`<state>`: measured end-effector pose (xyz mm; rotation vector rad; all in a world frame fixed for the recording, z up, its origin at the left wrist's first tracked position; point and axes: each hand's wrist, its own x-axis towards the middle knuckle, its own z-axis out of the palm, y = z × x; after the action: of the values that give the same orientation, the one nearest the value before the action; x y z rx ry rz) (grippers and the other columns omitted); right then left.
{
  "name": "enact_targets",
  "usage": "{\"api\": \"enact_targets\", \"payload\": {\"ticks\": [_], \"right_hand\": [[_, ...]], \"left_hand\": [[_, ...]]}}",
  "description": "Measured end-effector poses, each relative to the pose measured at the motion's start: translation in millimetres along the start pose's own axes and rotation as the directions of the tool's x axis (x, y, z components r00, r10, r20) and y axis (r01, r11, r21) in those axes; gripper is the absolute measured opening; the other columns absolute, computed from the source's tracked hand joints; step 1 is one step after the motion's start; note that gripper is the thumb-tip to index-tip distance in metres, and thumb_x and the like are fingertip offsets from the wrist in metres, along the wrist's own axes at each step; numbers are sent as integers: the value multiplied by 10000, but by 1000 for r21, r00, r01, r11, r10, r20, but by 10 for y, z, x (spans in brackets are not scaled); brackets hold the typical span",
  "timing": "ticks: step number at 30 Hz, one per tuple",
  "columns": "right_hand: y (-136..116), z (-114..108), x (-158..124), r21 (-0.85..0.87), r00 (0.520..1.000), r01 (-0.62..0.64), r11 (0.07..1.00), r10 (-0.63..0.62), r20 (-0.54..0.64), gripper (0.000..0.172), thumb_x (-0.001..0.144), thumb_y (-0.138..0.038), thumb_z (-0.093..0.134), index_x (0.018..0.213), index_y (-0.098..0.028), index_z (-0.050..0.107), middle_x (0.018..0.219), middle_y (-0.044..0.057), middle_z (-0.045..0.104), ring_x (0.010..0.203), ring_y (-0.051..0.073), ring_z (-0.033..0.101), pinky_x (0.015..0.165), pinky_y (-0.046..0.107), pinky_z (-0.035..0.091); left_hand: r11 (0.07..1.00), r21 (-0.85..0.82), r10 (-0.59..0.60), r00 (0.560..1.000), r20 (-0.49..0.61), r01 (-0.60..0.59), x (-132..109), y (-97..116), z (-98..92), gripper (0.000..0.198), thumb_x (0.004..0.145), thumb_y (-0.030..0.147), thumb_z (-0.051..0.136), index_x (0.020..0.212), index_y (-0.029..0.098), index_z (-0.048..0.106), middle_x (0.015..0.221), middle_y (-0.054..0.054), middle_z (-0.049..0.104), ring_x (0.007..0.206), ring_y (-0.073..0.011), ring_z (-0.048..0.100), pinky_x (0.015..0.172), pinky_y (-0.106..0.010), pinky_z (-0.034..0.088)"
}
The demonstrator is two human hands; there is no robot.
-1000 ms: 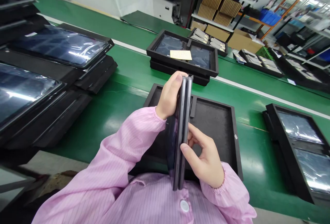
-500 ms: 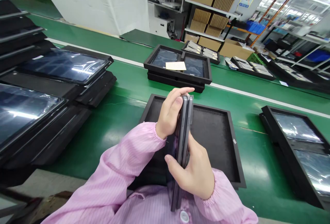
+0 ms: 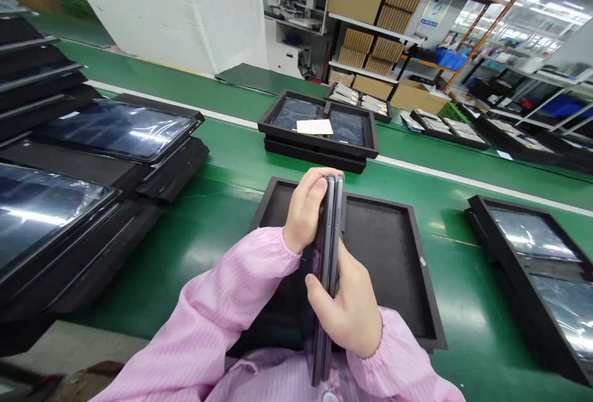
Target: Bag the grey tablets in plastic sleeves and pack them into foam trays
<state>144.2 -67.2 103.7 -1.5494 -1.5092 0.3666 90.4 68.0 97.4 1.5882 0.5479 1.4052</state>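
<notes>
Two slim dark grey tablets (image 3: 328,235) are held on edge, face against face, lower centre of the frame, narrow sides up, small holes dotting their far ends.

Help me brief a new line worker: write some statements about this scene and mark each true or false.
1. The hands hold two tablets on edge, side by side. True.
2. The yellow sheet lies on the floor. False: it lies on the upper tray of a stack beyond the hands.
3. The right hand grips nearer the person's body than the left hand. True.
4. The sleeves are plain blue. False: they are pink with thin stripes.
5. A white stripe runs along the green work surface. True.
</notes>
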Motion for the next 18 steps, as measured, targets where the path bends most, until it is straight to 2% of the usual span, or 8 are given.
{"api": "enact_targets", "payload": {"ticks": [8, 11, 14, 18], "right_hand": [[20, 19, 13, 21, 1000, -16, 1000, 16, 5, 408, 814, -249, 510, 1210, -179, 579, 976, 99, 769, 818, 269, 764, 738, 378, 655], [22, 30, 16, 27, 1000, -25, 999, 25, 8, 456, 803, -240, 508, 1249, -163, 566, 1012, 106, 780, 843, 275, 775, 729, 376, 657], [25, 30, 8, 31, 1000, -24, 999, 23, 14, 500, 799, -231, 510, 1293, -162, 548, 1073, 111, 782, 900, 279, 780, 752, 370, 652], [66, -15, -18, 81, 999, -8, 997, 5, 40, 468, 800, -235, 520, 1263, -177, 558, 1053, 96, 777, 885, 267, 768, 747, 348, 638]], "left_hand": [[1000, -6, -25, 1000, -11, 25, 28, -9, 13, 478, 990, 613, 386, 953, 241, 685, 1003, -75, 760, 980, -243, 707, 921, -390, 561], [999, -8, -36, 999, -19, 36, 28, -16, 15, 459, 998, 587, 388, 959, 238, 683, 1016, -72, 760, 988, -238, 705, 926, -386, 559], [1000, -5, -26, 1000, -16, 26, 20, -20, 10, 431, 1010, 546, 383, 969, 233, 677, 1029, -72, 754, 1000, -235, 702, 931, -383, 555], [999, 27, 18, 1000, -18, -18, -18, 13, 3, 401, 1018, 504, 372, 969, 244, 673, 1023, -65, 748, 1002, -241, 692, 942, -393, 541]]}}
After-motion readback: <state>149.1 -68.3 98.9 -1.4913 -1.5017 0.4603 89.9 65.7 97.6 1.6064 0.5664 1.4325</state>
